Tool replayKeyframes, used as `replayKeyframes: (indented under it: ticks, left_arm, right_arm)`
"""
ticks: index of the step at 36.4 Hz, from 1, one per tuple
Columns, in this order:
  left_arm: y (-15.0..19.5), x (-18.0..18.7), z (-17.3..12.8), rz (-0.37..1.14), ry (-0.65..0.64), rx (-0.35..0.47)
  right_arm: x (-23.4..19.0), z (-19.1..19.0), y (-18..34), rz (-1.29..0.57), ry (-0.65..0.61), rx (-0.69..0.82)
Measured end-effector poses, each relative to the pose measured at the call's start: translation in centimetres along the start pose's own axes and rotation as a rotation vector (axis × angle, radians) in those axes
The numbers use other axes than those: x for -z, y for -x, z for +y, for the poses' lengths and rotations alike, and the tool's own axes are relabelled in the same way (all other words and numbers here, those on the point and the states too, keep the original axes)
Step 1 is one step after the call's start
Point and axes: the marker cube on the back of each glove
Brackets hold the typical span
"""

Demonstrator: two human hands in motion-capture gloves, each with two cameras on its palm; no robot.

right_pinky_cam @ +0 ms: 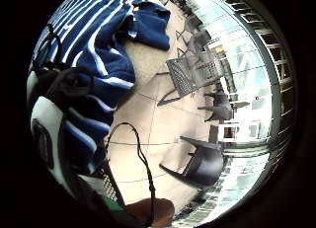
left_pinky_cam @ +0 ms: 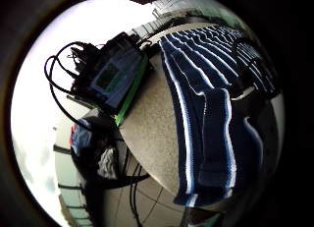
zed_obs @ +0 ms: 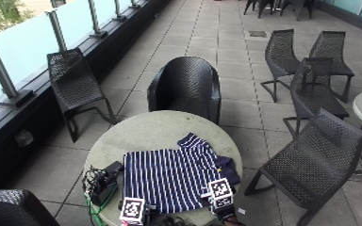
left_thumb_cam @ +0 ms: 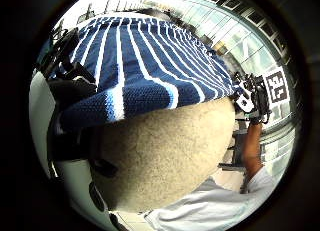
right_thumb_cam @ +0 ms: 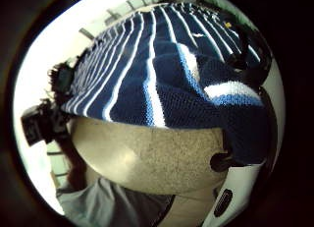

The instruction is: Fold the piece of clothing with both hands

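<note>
A navy shirt with thin white stripes (zed_obs: 168,175) lies flat on the round stone table (zed_obs: 159,127), its collar end toward the far side. My left hand (zed_obs: 135,215) is at the shirt's near left hem corner, and my right hand (zed_obs: 222,206) is at the near right corner by the table's edge. In the left thumb side palm view, black fingers (left_thumb_cam: 67,86) curl over the hem (left_thumb_cam: 125,98). The right thumb side palm view shows fingers (right_thumb_cam: 248,52) wrapped over the lifted hem (right_thumb_cam: 196,104) in the same way. The hem at both corners is raised off the tabletop.
A black box with cables and a green base (zed_obs: 103,184) sits on the table just left of the shirt. Black woven chairs stand around: one beyond the table (zed_obs: 184,87), one at the right (zed_obs: 306,165), one at the left (zed_obs: 74,87).
</note>
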Motion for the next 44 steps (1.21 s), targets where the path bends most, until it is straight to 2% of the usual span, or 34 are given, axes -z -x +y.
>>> replayKeyframes:
  ticks: [2,7,10,13,16,19,22,26,30,32,35,40,44]
  left_arm:
    - [0.2,1.9,0.4,0.005,0.037,-0.056]
    - [-0.8,5.9,2.6,0.209,0.298,-0.214]
    - [-0.6,7.5,1.6,0.276,0.383,-0.299]
    - [0.2,9.4,-2.1,0.258,0.473,-0.328]
    - [1.0,10.7,-7.4,0.176,0.510,-0.269]
    - [1.5,10.2,-11.7,0.119,0.517,-0.182]
    - [2.2,8.0,-16.0,0.052,0.543,-0.079]
    - [3.0,4.1,-20.9,-0.044,0.599,0.055]
    - [2.4,6.2,-21.4,-0.067,0.573,0.092]
    - [2.1,6.3,-20.7,-0.077,0.641,0.098]
    - [2.0,4.5,-20.0,-0.100,0.724,0.106]
    - [2.5,2.2,-20.3,-0.151,0.601,0.175]
    - [2.3,2.1,-20.0,-0.096,0.465,0.197]
  right_arm:
    - [1.6,1.4,-0.5,-0.021,0.093,0.068]
    - [6.5,3.0,-1.9,-0.106,0.304,0.243]
    - [9.3,1.9,-2.6,-0.126,0.367,0.305]
    - [12.7,-2.5,-3.5,-0.140,0.365,0.303]
    - [15.4,-8.7,-4.1,-0.136,0.330,0.241]
    - [16.1,-13.5,-4.0,-0.138,0.312,0.175]
    - [16.6,-17.1,-3.3,-0.120,0.343,0.098]
    - [18.6,-19.3,-1.4,-0.065,0.401,0.013]
    - [16.5,-22.4,-0.3,-0.018,0.408,-0.018]
    - [14.9,-23.8,-0.2,0.021,0.400,-0.063]
    - [12.6,-24.8,0.0,0.057,0.419,-0.123]
    - [10.8,-25.0,-0.1,0.012,0.335,-0.145]
    - [11.8,-22.6,-1.3,-0.142,0.148,-0.210]
